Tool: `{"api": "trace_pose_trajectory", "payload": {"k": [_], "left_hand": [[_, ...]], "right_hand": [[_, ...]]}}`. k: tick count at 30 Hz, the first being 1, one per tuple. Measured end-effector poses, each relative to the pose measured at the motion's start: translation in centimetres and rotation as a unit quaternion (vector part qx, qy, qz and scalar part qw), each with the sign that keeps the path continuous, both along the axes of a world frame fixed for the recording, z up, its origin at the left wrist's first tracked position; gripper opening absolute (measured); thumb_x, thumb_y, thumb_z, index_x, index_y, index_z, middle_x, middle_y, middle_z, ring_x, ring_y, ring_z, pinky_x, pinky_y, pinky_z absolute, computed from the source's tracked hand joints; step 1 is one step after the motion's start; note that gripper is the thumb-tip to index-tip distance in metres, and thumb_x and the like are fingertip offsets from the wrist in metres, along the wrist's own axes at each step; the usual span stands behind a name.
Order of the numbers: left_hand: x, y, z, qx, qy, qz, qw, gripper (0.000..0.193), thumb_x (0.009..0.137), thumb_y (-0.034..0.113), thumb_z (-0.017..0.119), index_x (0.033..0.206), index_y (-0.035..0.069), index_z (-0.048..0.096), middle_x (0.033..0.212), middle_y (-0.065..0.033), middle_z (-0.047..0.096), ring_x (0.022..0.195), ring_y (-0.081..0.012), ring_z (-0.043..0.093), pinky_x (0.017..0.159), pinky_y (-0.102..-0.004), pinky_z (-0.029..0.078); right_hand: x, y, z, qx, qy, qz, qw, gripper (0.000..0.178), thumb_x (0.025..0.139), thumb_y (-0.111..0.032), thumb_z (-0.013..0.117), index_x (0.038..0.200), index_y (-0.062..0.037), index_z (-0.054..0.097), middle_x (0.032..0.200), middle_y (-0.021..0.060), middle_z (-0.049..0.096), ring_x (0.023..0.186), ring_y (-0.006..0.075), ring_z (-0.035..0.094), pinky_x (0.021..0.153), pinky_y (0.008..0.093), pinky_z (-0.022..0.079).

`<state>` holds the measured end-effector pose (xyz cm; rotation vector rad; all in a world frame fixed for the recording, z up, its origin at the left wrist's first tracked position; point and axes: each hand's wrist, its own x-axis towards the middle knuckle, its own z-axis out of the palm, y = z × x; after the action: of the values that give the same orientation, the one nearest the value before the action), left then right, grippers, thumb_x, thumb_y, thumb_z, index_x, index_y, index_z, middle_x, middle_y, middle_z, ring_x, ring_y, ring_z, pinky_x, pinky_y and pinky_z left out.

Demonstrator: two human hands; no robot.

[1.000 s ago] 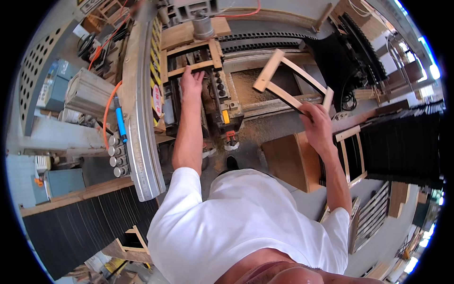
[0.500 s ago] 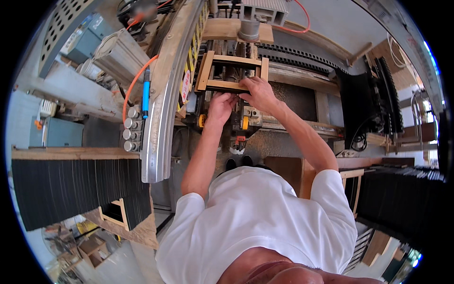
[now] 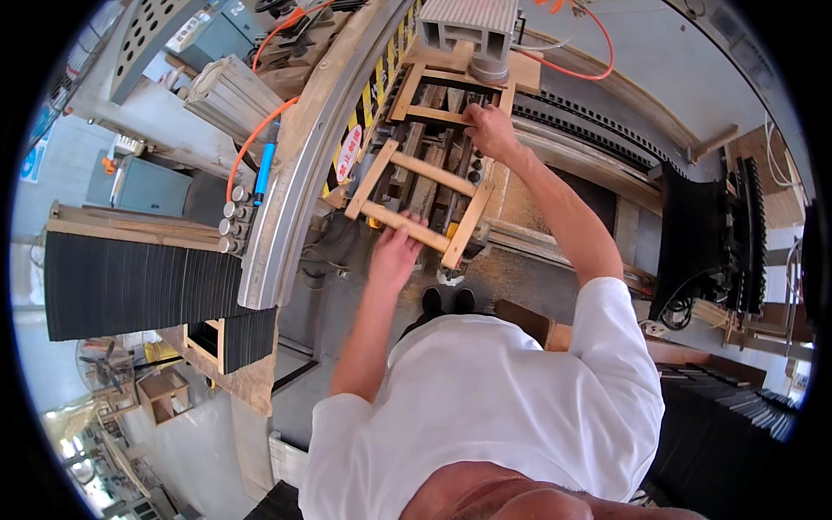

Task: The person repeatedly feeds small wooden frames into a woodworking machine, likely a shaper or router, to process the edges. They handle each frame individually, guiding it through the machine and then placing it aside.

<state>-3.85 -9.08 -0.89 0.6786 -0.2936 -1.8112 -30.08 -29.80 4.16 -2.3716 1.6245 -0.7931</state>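
Note:
A light wooden frame (image 3: 371,180), four-sided with short ends jutting past its corners, is tilted over the near end of the machine bed. My left hand (image 3: 396,256) is closed on its near rail, fingers over the wood and thumb out of sight. Farther back, a second wooden frame (image 3: 406,95) with dark inner edges lies on the machine. My right hand (image 3: 491,132) has its fingers closed on that frame's near right corner. A grey metal cylinder (image 3: 490,66) stands just beyond the second frame.
A metal rail (image 3: 305,147) runs along the left, with round knobs (image 3: 232,227), a blue pen-like tool (image 3: 265,172) and an orange hose (image 3: 256,130). Stacks of black panels stand left (image 3: 130,290) and right (image 3: 693,425). A black guard (image 3: 693,234) rises at right.
Both hands were together at one frame's near edge. Now they are apart: the left has a frame close to me, and the right is farther forward on the other. The view has shifted too.

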Motion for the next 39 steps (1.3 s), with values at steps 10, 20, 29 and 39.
{"api": "trace_pose_trajectory", "payload": {"k": [10,20,29,39], "left_hand": [[4.3,11.7,1.4,0.019,-0.023,0.063,0.998,0.037,0.096,0.007,0.057,0.133,0.003,0.049,0.127,-0.0111,0.058,0.127,-0.0305,0.052,0.11,-0.0451,0.041],[6.9,15.4,1.3,0.048,-0.043,0.082,0.995,0.037,0.095,0.006,0.058,0.131,0.002,0.051,0.125,-0.0111,0.061,0.124,-0.0295,0.055,0.107,-0.043,0.044],[10.9,18.5,1.0,0.067,-0.101,0.122,0.985,0.035,0.095,0.006,0.058,0.129,0.002,0.054,0.124,-0.0093,0.062,0.121,-0.0279,0.057,0.104,-0.0403,0.048],[15.0,23.3,0.1,0.104,-0.164,0.252,0.948,0.026,0.095,0.01,0.06,0.119,0.004,0.053,0.122,-0.0099,0.062,0.117,-0.0265,0.06,0.096,-0.0404,0.052]], "right_hand": [[2.2,-2.2,-0.9,0.012,-0.05,0.029,0.998,0.017,0.075,-0.01,0.065,0.091,-0.0073,0.063,0.079,0.0149,0.067,0.082,0.0366,0.065,0.076,0.0473,0.05],[1.3,-2.5,-1.3,-0.054,0.008,0.112,0.992,0.028,0.077,-0.006,0.061,0.104,-0.0036,0.054,0.083,0.0176,0.068,0.089,0.038,0.064,0.079,0.047,0.045],[1.4,-1.8,-0.7,-0.063,0.086,0.08,0.991,0.029,0.083,-0.018,0.068,0.107,-0.0093,0.054,0.09,0.0111,0.069,0.093,0.0293,0.064,0.084,0.0409,0.041],[1.6,-2.2,-1.4,-0.079,0.079,0.065,0.992,0.03,0.083,-0.023,0.067,0.108,-0.0116,0.057,0.091,0.0146,0.068,0.094,0.0336,0.062,0.084,0.0451,0.044]]}}
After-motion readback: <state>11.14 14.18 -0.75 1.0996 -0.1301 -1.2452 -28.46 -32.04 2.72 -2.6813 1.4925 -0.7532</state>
